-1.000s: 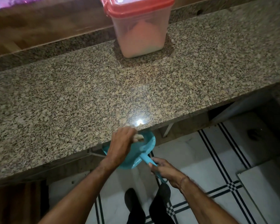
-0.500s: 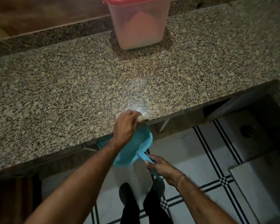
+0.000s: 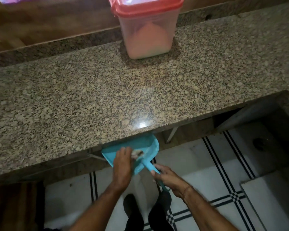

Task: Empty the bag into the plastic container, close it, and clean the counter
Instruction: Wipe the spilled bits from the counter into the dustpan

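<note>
1. The counter (image 3: pixel 107 97) is the biggest thing seen. Its speckled stone top is bare across the middle, so plenty of room is left for sweeping toward the front edge.
2. The tiled floor (image 3: pixel 198 164) is seen below that edge, where open room is left for the arms and the pan.
3. The plastic container (image 3: pixel 147 37) is set at the back of the counter, well apart from both hands. Its red lid (image 3: pixel 145 7) is on, and pale powder is seen inside. It is likely kept back there to be out of the way of the cleaning.
4. The blue dustpan (image 3: pixel 140 142) is held just under the front edge, with its open mouth tucked below the stone. This is most likely done so crumbs are caught as they fall.
5. The right hand (image 3: pixel 168 178) is wrapped around the pan's handle, with the fingers closed tight on it.
6. The left hand (image 3: pixel 122 165) is held over the pan, and its fingers are bent onto a small pale lump (image 3: pixel 138 153). What the lump is cannot be told, as it is blurred.
</note>
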The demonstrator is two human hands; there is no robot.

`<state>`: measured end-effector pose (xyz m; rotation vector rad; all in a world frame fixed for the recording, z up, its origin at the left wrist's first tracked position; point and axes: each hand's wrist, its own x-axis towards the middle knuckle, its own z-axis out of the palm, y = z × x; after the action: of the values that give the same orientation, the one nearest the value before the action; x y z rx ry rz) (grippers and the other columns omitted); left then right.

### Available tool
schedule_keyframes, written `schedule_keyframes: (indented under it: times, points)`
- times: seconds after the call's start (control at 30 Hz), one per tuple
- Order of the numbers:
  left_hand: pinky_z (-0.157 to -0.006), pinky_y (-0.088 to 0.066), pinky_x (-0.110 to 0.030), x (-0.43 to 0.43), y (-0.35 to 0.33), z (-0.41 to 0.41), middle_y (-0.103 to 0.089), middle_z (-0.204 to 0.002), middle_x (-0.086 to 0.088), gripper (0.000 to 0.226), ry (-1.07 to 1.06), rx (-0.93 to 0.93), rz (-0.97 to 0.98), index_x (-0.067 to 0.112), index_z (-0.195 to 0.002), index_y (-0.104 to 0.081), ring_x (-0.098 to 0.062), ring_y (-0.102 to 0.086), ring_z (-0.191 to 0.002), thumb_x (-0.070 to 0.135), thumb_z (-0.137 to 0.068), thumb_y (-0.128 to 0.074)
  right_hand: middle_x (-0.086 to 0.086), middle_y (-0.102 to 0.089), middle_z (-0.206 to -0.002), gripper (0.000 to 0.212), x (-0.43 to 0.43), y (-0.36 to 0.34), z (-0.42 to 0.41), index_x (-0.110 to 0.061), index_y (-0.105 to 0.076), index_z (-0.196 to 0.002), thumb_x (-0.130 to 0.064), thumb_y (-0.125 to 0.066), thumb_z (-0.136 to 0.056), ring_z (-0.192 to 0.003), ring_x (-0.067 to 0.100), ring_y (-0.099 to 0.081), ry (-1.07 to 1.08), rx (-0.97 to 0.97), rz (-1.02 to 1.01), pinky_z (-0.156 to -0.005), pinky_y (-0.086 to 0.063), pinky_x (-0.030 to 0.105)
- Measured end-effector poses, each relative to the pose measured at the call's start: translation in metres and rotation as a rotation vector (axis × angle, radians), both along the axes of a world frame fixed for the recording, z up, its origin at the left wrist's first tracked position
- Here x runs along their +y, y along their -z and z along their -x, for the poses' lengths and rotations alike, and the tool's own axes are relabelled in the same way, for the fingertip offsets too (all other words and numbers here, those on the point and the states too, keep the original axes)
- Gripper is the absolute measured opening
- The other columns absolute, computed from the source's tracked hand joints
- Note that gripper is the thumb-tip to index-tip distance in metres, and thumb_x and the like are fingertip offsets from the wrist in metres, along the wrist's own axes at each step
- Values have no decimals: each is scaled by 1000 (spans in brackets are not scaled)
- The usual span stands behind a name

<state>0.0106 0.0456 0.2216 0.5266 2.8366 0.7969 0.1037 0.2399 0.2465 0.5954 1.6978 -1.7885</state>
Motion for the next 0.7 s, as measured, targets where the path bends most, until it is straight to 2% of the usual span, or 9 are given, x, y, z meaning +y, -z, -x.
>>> schedule_keyframes:
  times: [0.07, 0.13, 0.2, 0.27, 0.4, 0.57, 0.63, 0.7]
  points:
    - [-71, -42, -42, -12, 3, 7, -55, -94, -7, 25, -137, -39, -51, 16, -101, -60, -32, -53, -88, 36, -96, -46, 3, -58, -94, 25, -1, 0, -2, -13, -64, -126, -26, -55, -107, -83, 11, -56, -43, -18, -21, -69, -47, 18]
    - [-70, -38, -40, -24, -3, 13, -52, -94, -5, 15, -256, -95, -97, 17, -99, -59, -28, -52, -88, 31, -97, -54, 2, -58, -93, 26, -9, 0, -3, -11, -64, -127, -25, -53, -108, -79, 7, -54, -112, -17, -51, -65, -47, 13]
    - [-68, -29, -35, -34, -9, 18, -52, -94, -4, 10, -318, -115, -158, 17, -98, -59, -24, -51, -88, 27, -99, -60, 4, -56, -91, 26, -20, -3, -2, -10, -64, -125, -25, -53, -108, -77, 8, -52, -160, 0, -58, -64, -46, 15]
    - [-67, -24, -32, -49, -14, 15, -54, -96, -7, 11, -430, -160, -232, 16, -97, -59, -23, -52, -88, 26, -101, -62, 0, -58, -87, 18, -33, -4, -2, -18, -67, -117, -26, -54, -108, -78, 9, -53, -209, 15, -55, -66, -47, 16]
    - [-68, -32, -32, -101, -2, -7, -61, -102, -9, 18, -694, -231, -346, 9, -105, -62, -24, -57, -89, 27, -101, -63, -1, -61, -91, 12, -67, -4, 3, -23, -67, -111, -24, -56, -107, -83, 10, -57, -311, 52, -100, -73, -50, 20]
    - [-65, -42, -30, -202, 21, -55, -68, -92, -8, 17, -1129, -297, -588, 13, -100, -62, -32, -66, -86, 30, -103, -60, -3, -66, -88, 20, -137, 8, 2, -19, -70, -109, -35, -60, -103, -84, 12, -61, -509, 29, -171, -76, -53, 26]
    - [-70, -46, -31, -250, 25, -78, -68, -95, -9, 21, -1249, -304, -630, 12, -101, -61, -31, -66, -87, 33, -102, -60, -4, -68, -84, 23, -178, 14, -2, -20, -70, -111, -40, -61, -102, -81, 12, -62, -584, 14, -195, -74, -52, 28]
    - [-69, -53, -33, -299, 28, -107, -67, -95, -7, 23, -1330, -307, -660, 13, -100, -59, -28, -67, -85, 36, -101, -61, -4, -69, -82, 22, -228, 17, -9, -22, -70, -116, -37, -60, -104, -78, 10, -61, -653, 0, -217, -68, -52, 24]
